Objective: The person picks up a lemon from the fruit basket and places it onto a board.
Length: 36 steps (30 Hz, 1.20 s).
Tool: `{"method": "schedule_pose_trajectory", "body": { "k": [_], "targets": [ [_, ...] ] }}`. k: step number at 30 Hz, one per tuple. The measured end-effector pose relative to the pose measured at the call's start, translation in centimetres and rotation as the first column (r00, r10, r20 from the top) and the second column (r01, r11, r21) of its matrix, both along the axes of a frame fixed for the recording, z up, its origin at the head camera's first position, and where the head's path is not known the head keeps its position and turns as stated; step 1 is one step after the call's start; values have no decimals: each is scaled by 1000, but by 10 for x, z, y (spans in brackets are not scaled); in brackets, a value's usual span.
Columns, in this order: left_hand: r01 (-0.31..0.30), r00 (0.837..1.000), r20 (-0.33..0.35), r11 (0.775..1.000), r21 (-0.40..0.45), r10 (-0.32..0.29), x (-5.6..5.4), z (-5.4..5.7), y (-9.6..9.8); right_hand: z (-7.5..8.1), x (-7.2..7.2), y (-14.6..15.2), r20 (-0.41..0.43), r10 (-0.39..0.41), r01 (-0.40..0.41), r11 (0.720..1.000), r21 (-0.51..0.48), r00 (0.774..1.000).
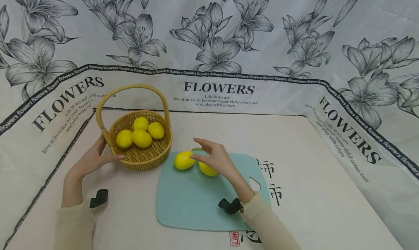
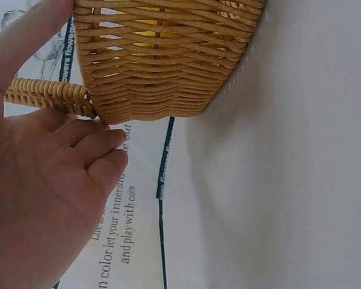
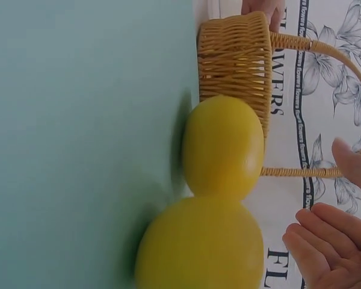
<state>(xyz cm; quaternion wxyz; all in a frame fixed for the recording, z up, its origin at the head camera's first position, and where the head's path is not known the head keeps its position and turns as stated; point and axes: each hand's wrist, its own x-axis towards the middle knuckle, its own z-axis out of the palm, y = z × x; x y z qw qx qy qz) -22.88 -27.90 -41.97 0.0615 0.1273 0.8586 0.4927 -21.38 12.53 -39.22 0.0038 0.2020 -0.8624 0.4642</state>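
From where I stand, the work looks partway along: 4 lemons (image 1: 142, 135) lie in the wicker basket (image 1: 145, 164), at the far left of the table (image 1: 314, 162), and 2 more are outside it. Those 2 sit close together toward the far side of the blue-green board (image 1: 193, 202), just right of the basket: the left lemon (image 1: 184, 160) in plain sight, the right lemon (image 1: 208, 170) partly covered by the right hand (image 1: 216, 156). Whether they touch, I can't tell. That hand hangs over them, thumb and fingers spread apart, pinching nothing. A small green patch (image 1: 197, 149) shows past it, too hidden to name. The left hand (image 1: 93, 159) rests against the basket's left side, thumb spread from the fingers, seemingly to steady it. I can't say whether lemons are going in or coming out; if in, I'd judge the 2 on the board are what's left.
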Motion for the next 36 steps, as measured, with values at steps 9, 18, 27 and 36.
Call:
{"method": "schedule_pose_trajectory", "body": {
  "k": [9, 18, 27, 36],
  "targets": [
    [3, 1000, -11, 1000, 14, -3, -1, -1, -1, 8, -6, -27, 10, 61, -61, 997, -54, 998],
    [20, 999, -31, 999, 26, -19, 0, -1, -2, 12, -10, -57, 4, 132, -130, 981, -143, 991],
    [18, 1000, -23, 1000, 24, -18, 0, -1, -3, 11, -17, -85, -24, 141, -143, 981, -132, 990],
    [15, 1000, -8, 999, 29, -15, 1, 1, -1, 17, -22, -105, -45, 152, -156, 983, -94, 987]
  ]
}}
